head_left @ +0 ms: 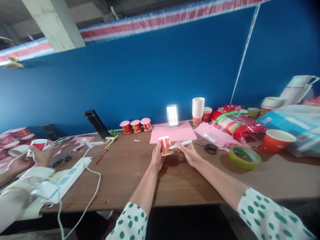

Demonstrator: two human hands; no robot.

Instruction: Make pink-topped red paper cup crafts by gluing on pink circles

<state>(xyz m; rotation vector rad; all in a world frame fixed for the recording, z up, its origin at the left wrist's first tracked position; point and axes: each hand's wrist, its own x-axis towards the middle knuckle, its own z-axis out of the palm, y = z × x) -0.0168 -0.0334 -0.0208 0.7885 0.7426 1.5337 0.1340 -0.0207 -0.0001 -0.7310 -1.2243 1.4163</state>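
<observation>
My left hand (157, 157) is closed around a red and white paper cup (165, 143), held tilted just above the brown table. In my right hand (189, 154) is a slim white pen (183, 143), gripped between the fingers. Its tip points left and meets or nearly meets the cup's side; exact contact cannot be made out. Behind the cup lies a sheet of pink paper (183, 132). Black-handled scissors (210, 148) rest to the right of my right hand.
Three pink-topped cups (136, 126) stand at the back. Right are stacked cups (198, 108), green tape (244, 157), a red cup packet (235, 121) and an orange cup (278, 141). Left are a black flask (96, 124), a power strip (71, 176) and another person's hands (41, 155) holding a cup.
</observation>
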